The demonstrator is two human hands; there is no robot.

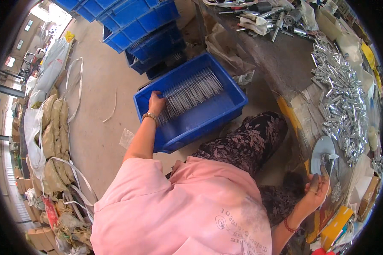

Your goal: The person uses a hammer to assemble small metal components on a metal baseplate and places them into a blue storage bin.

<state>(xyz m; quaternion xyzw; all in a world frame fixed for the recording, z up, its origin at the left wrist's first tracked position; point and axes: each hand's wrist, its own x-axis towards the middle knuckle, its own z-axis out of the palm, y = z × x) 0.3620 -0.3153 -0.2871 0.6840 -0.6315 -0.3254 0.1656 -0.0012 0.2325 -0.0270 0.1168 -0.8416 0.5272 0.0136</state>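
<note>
A blue plastic bin (191, 138) stands tilted in front of me. Inside it lies a long row of thin silvery metal rods (193, 91), packed side by side. My left hand (156, 104) reaches into the bin at the left end of that row, its fingers curled down against the rods. What those fingers hold is hidden. Off to the right, my right hand (318, 190) is raised at the bench edge with its fingers pinched together. A small pale, shiny piece (331, 157) shows at its fingertips, too small to name. Just behind it is a round grey disc (321, 149).
Blue crates (142, 32) are stacked beyond the bin. On the right, the workbench (270, 59) carries a big heap of shiny metal parts (342, 102) and assorted tools. A yellow box (337, 227) sits near the right hand. Filled sacks (55, 131) line the left side.
</note>
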